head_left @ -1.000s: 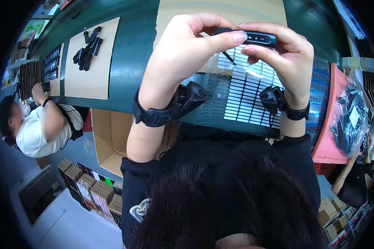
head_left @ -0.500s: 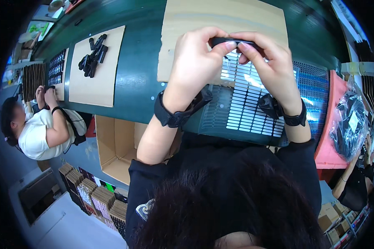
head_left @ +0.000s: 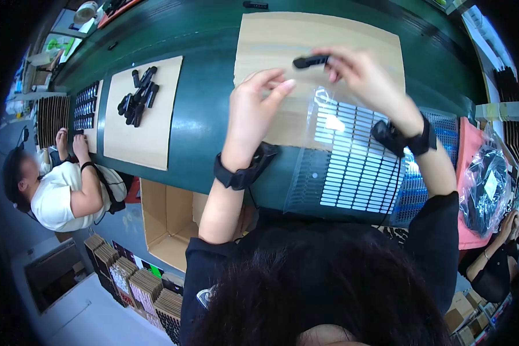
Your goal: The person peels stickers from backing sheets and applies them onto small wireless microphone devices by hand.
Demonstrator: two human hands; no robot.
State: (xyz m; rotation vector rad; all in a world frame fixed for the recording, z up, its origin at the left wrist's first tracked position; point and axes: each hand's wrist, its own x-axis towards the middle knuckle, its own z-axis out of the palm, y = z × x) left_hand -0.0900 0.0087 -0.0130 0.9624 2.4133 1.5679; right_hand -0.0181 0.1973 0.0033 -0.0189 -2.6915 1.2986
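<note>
My right hand (head_left: 357, 75) grips one end of a slim black stick-shaped device (head_left: 309, 61), whose wider rounded end points left. Its fingers are slightly smeared by motion. To the left, my left hand (head_left: 254, 112) is empty, with the thumb and fingers apart. Both hands are raised over a large cardboard sheet (head_left: 323, 34). Below them lies a clear film sheet with rows of pale oblong labels (head_left: 352, 167). A blue-tinted sheet of similar labels (head_left: 429, 179) lies to its right, partly hidden by my right forearm.
Several similar black devices are heaped on another cardboard sheet (head_left: 118, 141) to the left. A lone black piece (head_left: 255, 4) lies at the table's far side. A bagged black bundle (head_left: 484, 187) sits on pink foam at right. An open carton (head_left: 164, 225) stands below; co-workers are at both sides.
My hands have parted. The left has let go of the black device and moved down left; the right now holds it alone. The view has shifted, so the table's things appear lower.
</note>
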